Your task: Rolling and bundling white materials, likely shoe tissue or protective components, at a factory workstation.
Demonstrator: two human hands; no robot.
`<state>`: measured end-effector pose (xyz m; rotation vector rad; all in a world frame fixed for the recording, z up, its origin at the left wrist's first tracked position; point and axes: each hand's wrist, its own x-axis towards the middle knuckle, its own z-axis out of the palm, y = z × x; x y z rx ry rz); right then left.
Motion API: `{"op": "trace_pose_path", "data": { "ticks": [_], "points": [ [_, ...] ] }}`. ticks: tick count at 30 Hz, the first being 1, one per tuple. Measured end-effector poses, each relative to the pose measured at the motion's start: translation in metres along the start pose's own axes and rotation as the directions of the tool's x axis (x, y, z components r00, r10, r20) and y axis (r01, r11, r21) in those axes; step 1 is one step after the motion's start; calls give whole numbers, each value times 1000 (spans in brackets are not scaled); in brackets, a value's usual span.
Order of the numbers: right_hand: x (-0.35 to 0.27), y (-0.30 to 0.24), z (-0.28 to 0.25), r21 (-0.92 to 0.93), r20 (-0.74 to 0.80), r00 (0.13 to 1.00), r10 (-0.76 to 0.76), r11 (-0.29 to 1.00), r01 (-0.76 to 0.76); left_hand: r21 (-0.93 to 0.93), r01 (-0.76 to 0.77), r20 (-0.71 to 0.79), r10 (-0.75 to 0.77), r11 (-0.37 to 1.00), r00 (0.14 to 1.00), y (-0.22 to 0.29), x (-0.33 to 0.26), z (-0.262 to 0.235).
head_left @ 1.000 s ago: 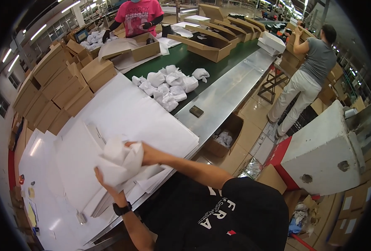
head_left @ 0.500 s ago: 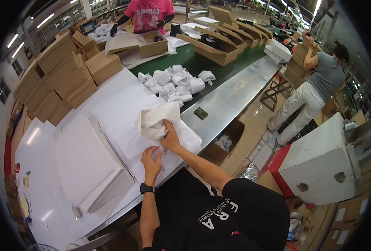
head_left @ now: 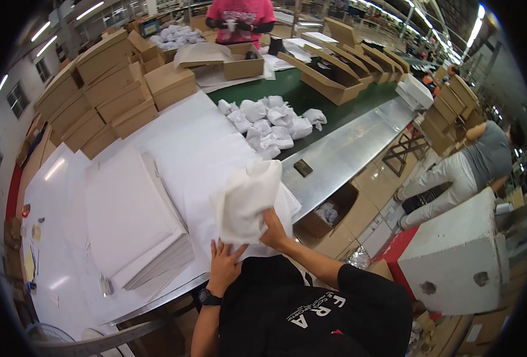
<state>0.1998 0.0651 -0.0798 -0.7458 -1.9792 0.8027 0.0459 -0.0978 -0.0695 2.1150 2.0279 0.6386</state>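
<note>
A loose, crumpled sheet of white tissue paper (head_left: 248,199) is raised at the table's near edge. My right hand (head_left: 274,229) grips its right side, fingers curled around the edge. Against the paper's lower left edge rests my left hand (head_left: 225,266), its fingers spread and thumb out. Whether anything lies inside the paper is hidden. Flat white sheets (head_left: 197,199) lie beneath and beside it. Further left is a thick stack of white paper (head_left: 132,208). Beyond my hands sits a pile of white paper-wrapped bundles (head_left: 269,126).
Brown cardboard boxes (head_left: 112,89) are stacked at the back left. Open boxes (head_left: 329,80) stand on the green belt (head_left: 340,110). A small dark block (head_left: 302,168) lies on the metal ledge (head_left: 340,157). Co-workers in pink (head_left: 239,18) and grey (head_left: 492,154) are beyond.
The paper has come nearer to me and opened out taller. My left hand has moved from empty air onto its lower edge. The grey-shirted person bends lower; the pink-shirted person's hands came together.
</note>
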Motion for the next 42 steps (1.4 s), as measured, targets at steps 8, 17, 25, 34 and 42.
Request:
{"op": "trace_pose_path", "data": {
  "ticks": [8, 17, 25, 34, 42],
  "points": [
    [-7, 11, -20, -174, 605, 733, -311, 847, 503, -104, -38, -359, -2, 994, 933, -3, -32, 42],
    [44, 38, 11, -46, 876, 477, -64, 975, 216, 157, -99, -486, 164, 983, 858, 0, -1, -11],
    [108, -45, -26, -433, 333, 938, -96, 868, 243, -362, 394, 399, -242, 845, 885, -88, 123, -53],
    [39, -11, 3, -347, 570, 811, -128, 858, 379, 517, 262, -319, -101, 815, 942, -10, 92, -63],
    [69, 1, -3, -306, 768, 640, -38, 856, 417, -10, -4, -104, 3, 1000, 995, -45, 59, -30]
  ]
}}
